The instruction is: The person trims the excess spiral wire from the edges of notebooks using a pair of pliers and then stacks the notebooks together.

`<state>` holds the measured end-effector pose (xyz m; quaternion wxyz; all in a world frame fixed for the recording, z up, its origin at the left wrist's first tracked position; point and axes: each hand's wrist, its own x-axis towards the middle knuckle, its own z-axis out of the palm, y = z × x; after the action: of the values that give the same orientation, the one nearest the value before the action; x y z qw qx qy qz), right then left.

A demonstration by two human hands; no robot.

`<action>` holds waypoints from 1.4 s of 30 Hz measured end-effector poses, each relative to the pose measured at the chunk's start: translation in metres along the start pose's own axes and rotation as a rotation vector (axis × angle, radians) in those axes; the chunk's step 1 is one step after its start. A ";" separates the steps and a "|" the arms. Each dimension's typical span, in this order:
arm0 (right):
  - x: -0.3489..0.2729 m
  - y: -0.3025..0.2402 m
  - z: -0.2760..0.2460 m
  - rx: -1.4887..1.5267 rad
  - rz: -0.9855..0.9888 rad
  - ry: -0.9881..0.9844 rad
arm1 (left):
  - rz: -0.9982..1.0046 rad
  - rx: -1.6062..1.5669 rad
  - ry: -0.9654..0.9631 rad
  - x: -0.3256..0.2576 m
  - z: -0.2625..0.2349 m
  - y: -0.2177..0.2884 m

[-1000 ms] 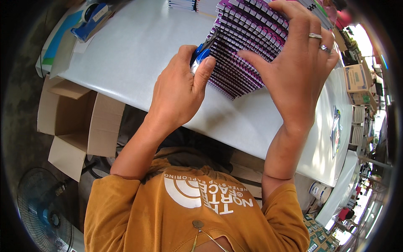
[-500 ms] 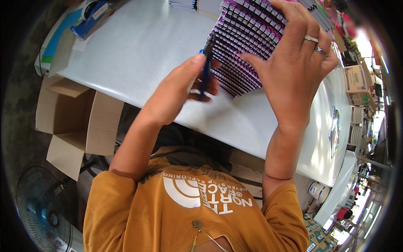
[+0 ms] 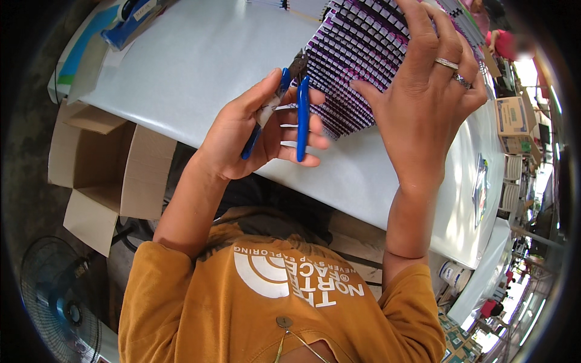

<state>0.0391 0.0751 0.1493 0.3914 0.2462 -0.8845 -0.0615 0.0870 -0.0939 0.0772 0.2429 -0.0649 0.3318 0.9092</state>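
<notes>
A stack of wire-bound notebooks (image 3: 348,69) with purple-and-black covers stands at the far side of the table, its rows of pale binding loops facing me. My right hand (image 3: 423,103) grips the stack from the right, thumb against the loops and fingers over its upper edge. In my left hand (image 3: 233,133) are cutting pliers (image 3: 303,124) with blue handles. Those handles are spread apart, one along my palm and the other against my fingers. The dark jaws point up at the left edge of the stack; whether they touch a loop I cannot tell.
The pale table (image 3: 181,78) carries a blue tape dispenser (image 3: 130,25) at far left and more bound books (image 3: 302,6) at the back. An open cardboard box (image 3: 97,163) sits below its left edge, near a fan (image 3: 66,302). Another person (image 3: 501,43) is at far right.
The pliers' handles have spread apart and my left fingers have opened out, turning the palm more into view. My right hand stays on the notebooks, which have barely shifted.
</notes>
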 end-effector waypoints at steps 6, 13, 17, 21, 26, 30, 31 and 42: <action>-0.007 0.008 0.012 -0.251 -0.016 -0.063 | 0.323 1.171 0.406 0.007 -0.007 -0.012; -0.008 0.003 0.013 -0.340 -0.005 -0.096 | 0.071 0.318 0.067 0.002 -0.011 -0.009; -0.006 0.006 0.018 -0.249 -0.050 0.014 | 0.121 0.588 0.135 0.001 -0.013 -0.008; -0.005 0.000 0.015 -0.215 -0.046 0.044 | 0.036 0.155 -0.074 0.003 -0.018 -0.005; -0.005 0.000 0.017 -0.211 -0.039 0.049 | -0.057 -0.052 -0.212 0.003 -0.023 0.000; -0.004 -0.001 0.013 -0.214 -0.036 0.045 | -0.052 -0.032 -0.318 0.011 -0.045 -0.002; -0.006 0.000 0.015 -0.224 -0.038 0.042 | 0.026 0.436 0.064 0.003 -0.020 -0.001; -0.006 -0.001 0.014 -0.267 -0.021 0.012 | -0.014 -0.014 -0.078 0.006 -0.022 -0.012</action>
<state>0.0326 0.0759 0.1353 0.4252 0.2017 -0.8636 -0.1811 0.0865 -0.0967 0.0517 0.2617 -0.0333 0.3151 0.9116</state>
